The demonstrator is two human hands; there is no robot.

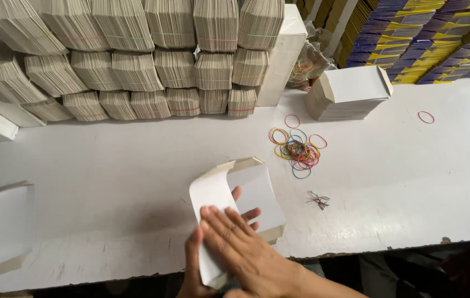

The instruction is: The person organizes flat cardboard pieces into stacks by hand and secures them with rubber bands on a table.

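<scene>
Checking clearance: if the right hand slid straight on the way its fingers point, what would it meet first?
Likely bare table beyond the card stack under the right hand; further along, the bundled stacks.

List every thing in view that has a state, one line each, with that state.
Card stack in hands: top sheet bent upward, stack resting on table.
Right hand: flat on the bent sheet.
Left hand: under the stack's near edge, gripping it.
Rubber bands: loose, heaped.
White card stack: unbanded, squared.
Bundles at the back: banded, piled in rows.
Left card stack: lying flat, untouched.
</scene>
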